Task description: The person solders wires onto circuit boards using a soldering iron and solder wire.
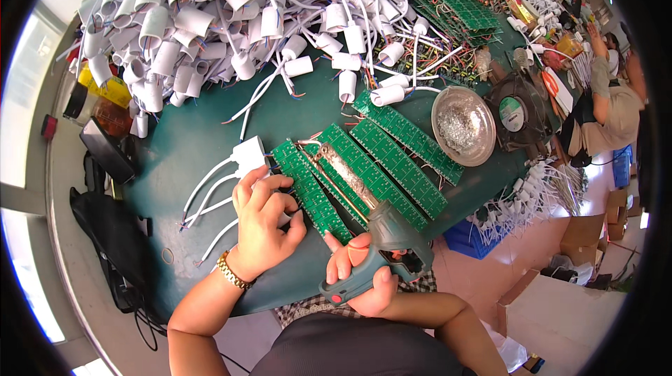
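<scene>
My right hand (360, 274) is wrapped round the handle of a dark green soldering gun (399, 239), one finger at its orange trigger. Its long metal barrel and thin feed tube point up and left over several green circuit board strips (381, 166). My left hand (266, 218) has its fingers curled over white cable housings (250, 157) at the left edge of the leftmost board (308, 190). A bit of white shows between its thumb and fingers. White cables (206, 201) fan out from beneath that hand to the left, with bare wire tips.
A large heap of white cylindrical housings with cables (203, 19) covers the far table. A bowl of silvery bits (462, 124) and a black fan (518, 113) stand right. Stacked boards (455, 5) lie far right; a blue crate (469, 239) sits below. Another person (609, 103) is at right.
</scene>
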{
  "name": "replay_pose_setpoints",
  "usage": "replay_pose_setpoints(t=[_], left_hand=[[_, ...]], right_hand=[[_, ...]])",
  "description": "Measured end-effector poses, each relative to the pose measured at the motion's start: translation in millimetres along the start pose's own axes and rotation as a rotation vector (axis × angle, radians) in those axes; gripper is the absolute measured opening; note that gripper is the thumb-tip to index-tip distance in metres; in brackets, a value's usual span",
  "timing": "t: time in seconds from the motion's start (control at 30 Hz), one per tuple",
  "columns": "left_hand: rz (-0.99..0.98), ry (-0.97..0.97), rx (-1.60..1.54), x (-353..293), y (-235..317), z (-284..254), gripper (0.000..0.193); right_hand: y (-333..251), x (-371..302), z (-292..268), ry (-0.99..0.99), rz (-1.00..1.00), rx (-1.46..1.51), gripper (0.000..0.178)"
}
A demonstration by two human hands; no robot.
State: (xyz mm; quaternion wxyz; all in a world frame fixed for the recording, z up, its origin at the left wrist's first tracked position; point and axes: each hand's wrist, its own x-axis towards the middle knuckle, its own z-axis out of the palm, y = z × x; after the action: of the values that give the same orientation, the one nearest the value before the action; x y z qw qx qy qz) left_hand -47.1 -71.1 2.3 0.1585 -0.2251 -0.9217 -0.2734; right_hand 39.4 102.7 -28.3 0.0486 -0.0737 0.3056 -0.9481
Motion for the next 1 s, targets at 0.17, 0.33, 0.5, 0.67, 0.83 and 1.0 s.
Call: replay_pose_setpoints(t=[0.17, 0.33, 0.5, 0.67, 0.83, 1.0], left_hand=[[0.036, 0.038, 0.069, -10.8, -0.9, 1.9, 0.034], [0.453, 0.012, 0.112, 14.7, -41.3, -8.1, 0.044], [0.145, -0.015, -0.100, 97.6, -47.8, 1.5, 0.025], [-0.024, 0.060, 0.412, 193.2, -71.6, 38.9, 0.027], [-0.241, -0.127, 0.531, 217.1, -81.8, 64.0, 0.041], [-0.176, -0.074, 0.380, 204.4, -79.5, 61.5, 0.042]], right_hand=[[-14.2, -4.6, 2.9, 0.044, 0.029, -0.209, 0.067], [-8.6, -8.2, -2.0, 0.076, 0.010, -0.116, 0.068], [-3.9, -5.7, -4.3, 0.082, -0.053, -0.124, 0.067], [3.3, -6.5, -9.3, 0.049, -0.122, -0.123, 0.067], [5.8, -6.6, -9.0, 0.065, -0.157, -0.123, 0.067], [5.9, -7.9, -14.3, 0.025, -0.187, -0.146, 0.069]])
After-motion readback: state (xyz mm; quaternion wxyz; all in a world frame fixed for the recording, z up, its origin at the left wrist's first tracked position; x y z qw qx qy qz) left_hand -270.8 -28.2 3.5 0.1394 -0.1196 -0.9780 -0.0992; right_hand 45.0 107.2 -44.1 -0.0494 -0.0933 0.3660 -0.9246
